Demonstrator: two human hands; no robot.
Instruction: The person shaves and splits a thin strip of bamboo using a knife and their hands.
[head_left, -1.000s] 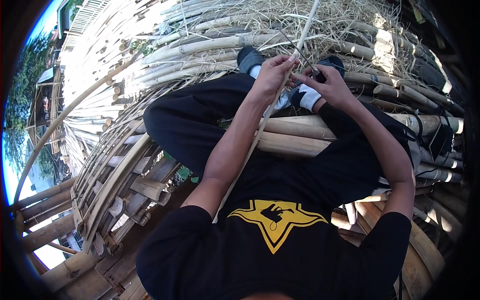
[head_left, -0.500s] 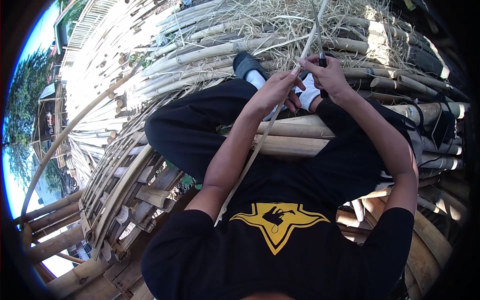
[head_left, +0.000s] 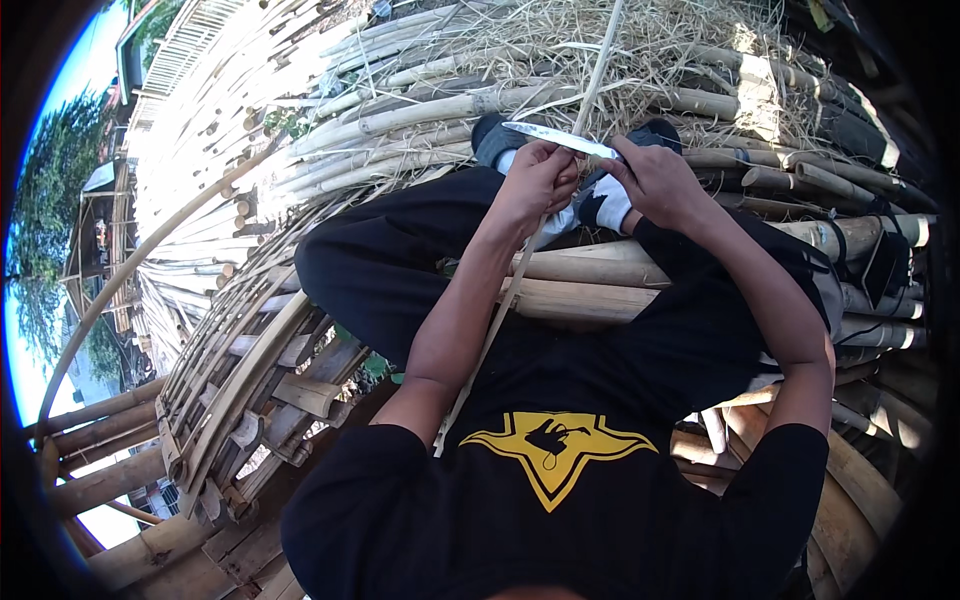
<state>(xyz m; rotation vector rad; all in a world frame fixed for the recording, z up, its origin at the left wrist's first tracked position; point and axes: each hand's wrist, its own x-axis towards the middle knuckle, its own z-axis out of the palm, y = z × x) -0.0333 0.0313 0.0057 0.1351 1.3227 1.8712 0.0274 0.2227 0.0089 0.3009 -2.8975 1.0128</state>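
Observation:
My left hand point(head_left: 540, 186) is closed around a long thin bamboo strip point(head_left: 598, 78). The strip runs from beside my left upper arm, through this hand, to the straw at the far side. My right hand point(head_left: 656, 184) grips a knife point(head_left: 562, 138), its handle hidden inside the fingers. The bright blade points left and lies across the strip, just beyond my left fingers. Whether the edge bites into the strip is too small to tell. Both hands are close together above my feet, which wear white socks point(head_left: 606, 205) and dark slippers point(head_left: 491, 136).
I sit on bamboo poles point(head_left: 580, 298) with my legs folded. Pale shavings point(head_left: 560, 50) cover the poles ahead. A rack of split bamboo point(head_left: 265, 385) stands at the left, near a curved pole point(head_left: 150, 240). A dark object with cords point(head_left: 884, 262) lies at the right.
The knife has swung from upright to nearly level, its blade now crossing the strip. My left fingers have closed more tightly, and the strip's far part has shifted slightly left.

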